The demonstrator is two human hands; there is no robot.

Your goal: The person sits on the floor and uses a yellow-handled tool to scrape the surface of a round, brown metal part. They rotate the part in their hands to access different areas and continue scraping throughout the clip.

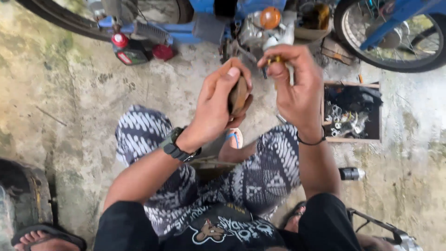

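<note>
In the centre of the frame, the left hand [218,100] is closed around a brown curved part [238,95]. Just beside it on the right, the right hand [295,86] pinches a small yellow tool [275,60] between its fingertips. At the right edge of the frame a wooden box [351,111] with metal pieces stands on the concrete floor [69,102].

stained concrete floor [69,93] bears a wooden parts box [351,138]

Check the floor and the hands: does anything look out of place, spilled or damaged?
Nothing is clearly spilled or broken. The left hand grips a brown rounded part; the right hand pinches a small yellow-tipped tool. One oddity: a black-and-silver cylinder lies loose on the stained concrete floor, outside the wooden parts box.
</note>
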